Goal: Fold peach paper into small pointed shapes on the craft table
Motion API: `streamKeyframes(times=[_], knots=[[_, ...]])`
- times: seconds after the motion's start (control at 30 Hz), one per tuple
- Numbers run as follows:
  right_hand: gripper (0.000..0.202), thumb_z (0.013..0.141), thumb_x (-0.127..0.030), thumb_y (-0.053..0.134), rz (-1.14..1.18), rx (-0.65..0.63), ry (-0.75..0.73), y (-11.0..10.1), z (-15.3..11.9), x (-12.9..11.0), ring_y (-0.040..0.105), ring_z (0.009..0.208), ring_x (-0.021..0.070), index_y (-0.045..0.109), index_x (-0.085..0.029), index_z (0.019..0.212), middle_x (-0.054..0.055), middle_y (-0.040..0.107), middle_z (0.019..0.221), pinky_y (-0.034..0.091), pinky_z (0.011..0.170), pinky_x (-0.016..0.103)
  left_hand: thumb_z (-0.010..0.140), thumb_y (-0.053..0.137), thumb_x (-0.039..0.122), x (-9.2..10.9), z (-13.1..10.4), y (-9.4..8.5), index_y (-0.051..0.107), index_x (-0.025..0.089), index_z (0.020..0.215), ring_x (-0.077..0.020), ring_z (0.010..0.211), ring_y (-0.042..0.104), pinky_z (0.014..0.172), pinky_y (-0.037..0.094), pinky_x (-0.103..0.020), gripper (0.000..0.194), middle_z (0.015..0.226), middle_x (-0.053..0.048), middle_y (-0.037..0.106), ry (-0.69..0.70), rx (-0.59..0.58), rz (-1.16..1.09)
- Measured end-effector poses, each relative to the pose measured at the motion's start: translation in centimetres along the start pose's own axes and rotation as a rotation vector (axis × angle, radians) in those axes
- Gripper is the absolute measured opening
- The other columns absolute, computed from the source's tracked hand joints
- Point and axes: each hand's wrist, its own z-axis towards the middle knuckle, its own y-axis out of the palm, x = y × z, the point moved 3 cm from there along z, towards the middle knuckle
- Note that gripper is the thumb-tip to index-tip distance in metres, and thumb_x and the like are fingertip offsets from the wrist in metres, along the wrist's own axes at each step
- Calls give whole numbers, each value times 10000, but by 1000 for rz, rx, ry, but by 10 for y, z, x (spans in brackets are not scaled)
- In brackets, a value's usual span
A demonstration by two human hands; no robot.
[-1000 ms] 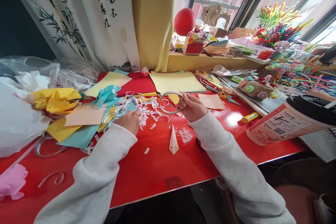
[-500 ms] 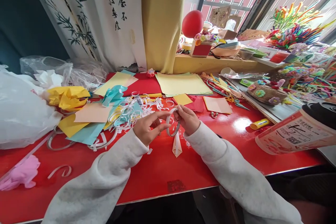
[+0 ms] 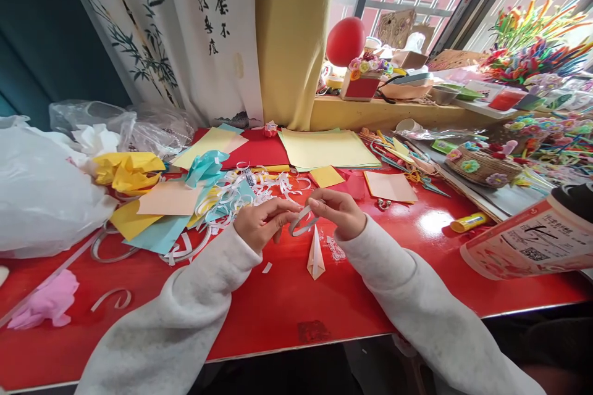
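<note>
Thin pale ring [image 3: 303,230], like a nearly used-up roll of tape, is held up above the middle of the red tabletop [image 3: 273,315], between the person's two hands. At the near edge I can see a dark worn patch [image 3: 314,331]. Near left lie a crumpled pink paper [image 3: 49,300] and a curled strip [image 3: 111,298]. Just below the ring rests a folded paper point [image 3: 316,261], its narrow tip turned to the far side, with a small white scrap [image 3: 267,268] to its left.

The left hand [image 3: 264,224] pinches the ring's left side between thumb and fingers; the right hand [image 3: 343,215] pinches its upper right, thumb on top. Over to the right, a tall cup [image 3: 523,241] appears tilted, a yellow tube [image 3: 469,222] lying near it. On the left, blue paper [image 3: 157,239] and a peach sheet [image 3: 169,199] overlap beside a tangle of white strips [image 3: 231,197], with a plastic bag [image 3: 46,197] at the far left.

Farther back, a peach square [image 3: 391,186] lies to the right of a yellow square [image 3: 325,176]; beyond them is a stack of pale yellow sheets [image 3: 328,147]. Past those, a red balloon [image 3: 346,41] stands out by the barred window.
</note>
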Motion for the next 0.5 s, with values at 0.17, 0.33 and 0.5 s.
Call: streamKeyframes(times=[0.17,0.33,0.5], knots=[[182,785,-269,480,-303,87,-186,3,-3,-7,498,629,91,605,-156,854,34,579,722,405,594,236,764,476,390,3,2,-5,602,170,816,-58,476,505,452,412,-176,258,620,7,573,-5,132,82],[157,777,-215,500,-556,215,-343,4,-6,-9,511,633,97,625,-176,864,37,595,717,423,600,236,833,274,436,2,4,-6,594,150,854,-76,559,527,445,426,-197,429,859,-63,580,32,98,-13],[150,777,-223,500,-645,218,-424,10,-8,-10,496,613,104,629,-172,835,38,570,663,432,597,245,704,556,388,1,3,-5,566,181,874,-84,605,549,534,457,-196,268,817,-15,604,-8,157,133]])
